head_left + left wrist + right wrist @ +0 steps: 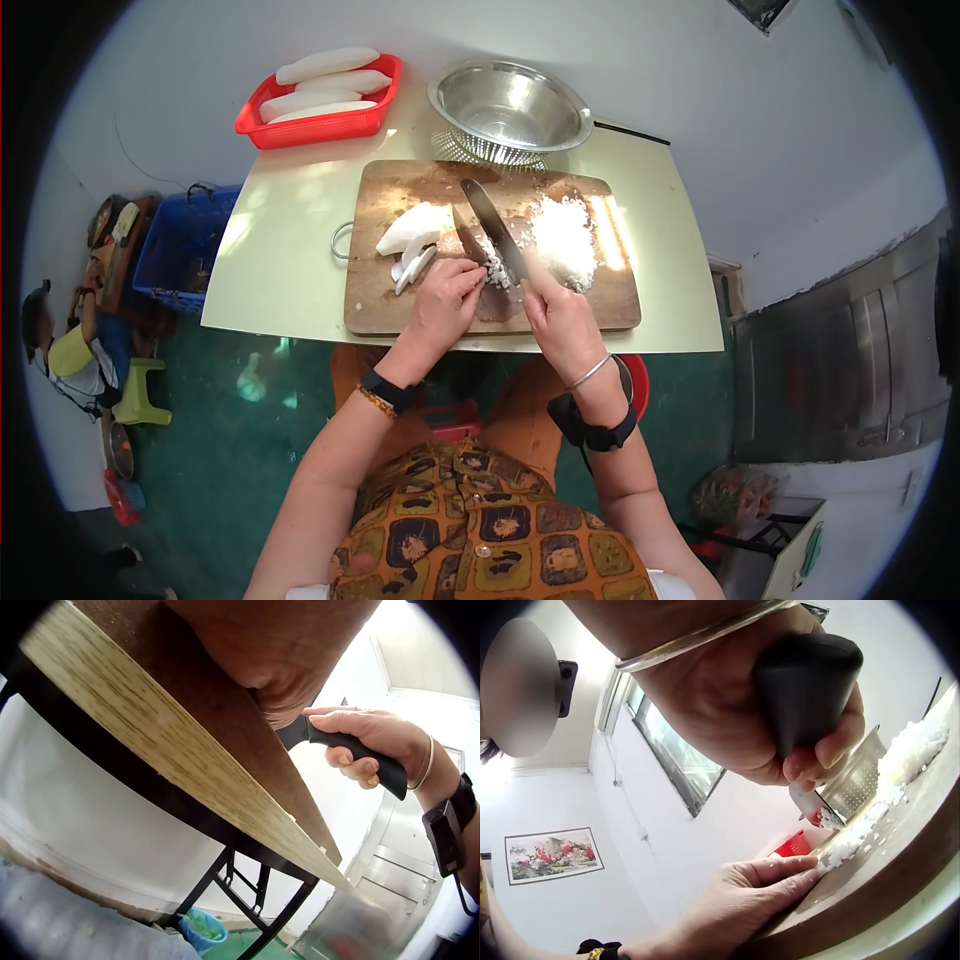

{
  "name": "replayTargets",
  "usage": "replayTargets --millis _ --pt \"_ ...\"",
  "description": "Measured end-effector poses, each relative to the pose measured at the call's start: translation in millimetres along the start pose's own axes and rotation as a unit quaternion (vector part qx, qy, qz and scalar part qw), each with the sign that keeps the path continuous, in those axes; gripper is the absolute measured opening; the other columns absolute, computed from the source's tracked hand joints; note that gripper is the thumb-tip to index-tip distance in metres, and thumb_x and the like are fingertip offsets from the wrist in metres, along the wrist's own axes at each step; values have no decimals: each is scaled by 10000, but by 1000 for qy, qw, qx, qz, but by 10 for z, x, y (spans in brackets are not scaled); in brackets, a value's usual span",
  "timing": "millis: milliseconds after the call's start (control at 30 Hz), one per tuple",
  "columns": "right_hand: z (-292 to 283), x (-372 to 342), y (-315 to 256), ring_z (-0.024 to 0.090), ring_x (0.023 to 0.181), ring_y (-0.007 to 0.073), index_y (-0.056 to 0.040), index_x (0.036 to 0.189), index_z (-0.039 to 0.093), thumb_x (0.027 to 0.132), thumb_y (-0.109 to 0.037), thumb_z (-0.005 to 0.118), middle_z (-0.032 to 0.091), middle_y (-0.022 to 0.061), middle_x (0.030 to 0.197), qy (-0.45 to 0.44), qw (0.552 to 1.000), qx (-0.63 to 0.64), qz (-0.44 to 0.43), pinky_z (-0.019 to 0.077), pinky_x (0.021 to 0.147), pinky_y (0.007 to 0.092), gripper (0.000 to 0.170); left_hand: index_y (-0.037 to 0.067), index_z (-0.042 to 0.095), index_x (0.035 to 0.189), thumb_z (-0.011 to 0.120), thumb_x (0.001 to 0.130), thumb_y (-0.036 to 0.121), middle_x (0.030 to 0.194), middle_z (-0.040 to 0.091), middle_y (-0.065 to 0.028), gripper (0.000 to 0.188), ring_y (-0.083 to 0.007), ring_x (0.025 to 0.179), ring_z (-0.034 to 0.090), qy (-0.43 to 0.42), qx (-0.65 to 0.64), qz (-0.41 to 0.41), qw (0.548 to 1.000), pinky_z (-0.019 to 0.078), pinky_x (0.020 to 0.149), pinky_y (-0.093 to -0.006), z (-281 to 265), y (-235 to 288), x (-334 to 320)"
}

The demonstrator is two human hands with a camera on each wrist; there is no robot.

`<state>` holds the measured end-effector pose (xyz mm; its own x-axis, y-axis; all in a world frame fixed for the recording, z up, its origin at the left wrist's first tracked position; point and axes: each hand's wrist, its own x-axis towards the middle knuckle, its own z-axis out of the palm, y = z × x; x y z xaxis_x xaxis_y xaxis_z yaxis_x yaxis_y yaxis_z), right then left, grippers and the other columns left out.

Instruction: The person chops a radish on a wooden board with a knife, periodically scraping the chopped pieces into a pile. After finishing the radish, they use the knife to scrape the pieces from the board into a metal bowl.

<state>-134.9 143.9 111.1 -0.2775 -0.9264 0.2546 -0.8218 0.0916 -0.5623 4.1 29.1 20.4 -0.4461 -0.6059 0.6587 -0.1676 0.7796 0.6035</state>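
My right hand grips the black handle of a kitchen knife, its dark blade slanting up and left over the wooden cutting board. Beside the blade, my left hand rests on the board with thumb and fingers bunched at small white radish pieces, and the fingers mostly hide what they pinch. A cut length of peeled white radish and several slices lie left of the blade. Right of it is a heap of finely chopped radish. In the right wrist view, white bits cling to the blade.
Behind the board stand a red basket of peeled white radishes and a metal colander. The table ends close in front of the board. A blue crate and a seated person are at the left.
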Motion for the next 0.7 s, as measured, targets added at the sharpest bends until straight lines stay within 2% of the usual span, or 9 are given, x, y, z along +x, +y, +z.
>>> replayTargets --millis 267,467,700 --pt "121 11 155 642 743 436 -101 1355 516 938 -166 575 656 242 799 -5 1000 -18 8 498 657 534 425 -9 712 953 707 787 3 958 685 -136 166 -303 916 643 -6 12 1 1000 523 798 -371 -20 2 0" --pt "-49 15 -5 644 737 431 -102 1353 516 941 -166 569 658 239 797 4 1000 -22 7 504 661 532 420 -8 713 947 707 788 3 958 685 -136 159 -305 911 643 3 11 6 1000 524 794 -374 8 -22 -4" --pt "131 -18 82 635 741 445 -100 1359 510 949 -174 562 654 246 796 -21 1000 -16 14 490 649 538 419 -7 712 933 710 790 8 952 687 -134 143 -302 907 644 4 11 3 1000 521 796 -374 1 -4 8"
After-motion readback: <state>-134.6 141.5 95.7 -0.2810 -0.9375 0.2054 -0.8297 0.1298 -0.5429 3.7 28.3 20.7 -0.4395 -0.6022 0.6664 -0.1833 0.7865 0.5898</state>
